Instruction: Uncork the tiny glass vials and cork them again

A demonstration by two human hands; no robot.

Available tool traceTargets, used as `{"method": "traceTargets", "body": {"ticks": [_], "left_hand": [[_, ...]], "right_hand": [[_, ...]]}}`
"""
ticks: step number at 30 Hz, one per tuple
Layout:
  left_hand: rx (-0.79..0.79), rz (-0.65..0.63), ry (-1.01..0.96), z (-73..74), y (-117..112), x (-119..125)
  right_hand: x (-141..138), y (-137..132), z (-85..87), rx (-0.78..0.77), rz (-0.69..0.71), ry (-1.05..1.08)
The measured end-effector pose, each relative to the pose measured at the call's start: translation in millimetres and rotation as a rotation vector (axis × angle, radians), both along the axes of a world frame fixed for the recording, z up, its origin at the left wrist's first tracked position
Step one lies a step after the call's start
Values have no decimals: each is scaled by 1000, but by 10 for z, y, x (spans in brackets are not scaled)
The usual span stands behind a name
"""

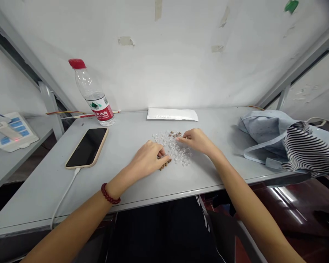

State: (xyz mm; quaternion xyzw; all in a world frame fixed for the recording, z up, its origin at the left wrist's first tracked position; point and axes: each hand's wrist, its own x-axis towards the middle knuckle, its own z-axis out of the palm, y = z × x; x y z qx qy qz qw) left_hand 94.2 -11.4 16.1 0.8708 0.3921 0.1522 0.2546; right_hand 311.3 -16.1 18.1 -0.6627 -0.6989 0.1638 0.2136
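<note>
On the grey tabletop (120, 164) lies a loose patch of clear faceted beads (178, 151), with small brown beads among them. My left hand (146, 159) rests at the patch's near left, fingers curled down beside a short row of brown beads (164, 164). A red bead bracelet (109, 193) circles that wrist. From the right, my right hand (196, 140) reaches in, its fingertips at a small cluster of brown beads (176, 134). Both hands' fingertips are partly hidden, so any bead held there cannot be seen.
Behind the beads lies a white padded envelope (172, 114). A plastic water bottle (94, 96) with a red cap stands back left, near a black smartphone (87, 148) on a white cable. A blue and striped cloth bag (287, 144) sits at the right edge.
</note>
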Motion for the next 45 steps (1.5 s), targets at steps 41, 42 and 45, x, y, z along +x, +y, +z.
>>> {"method": "traceTargets", "body": {"ticks": [41, 42, 45], "left_hand": [[-221, -52, -404, 13, -60, 48], [-233, -56, -407, 16, -64, 50], [-242, -61, -426, 17, -71, 58]], "right_hand": [[70, -151, 170, -106, 499, 390], [67, -159, 177, -113, 503, 412], [54, -175, 187, -141, 506, 490]]}}
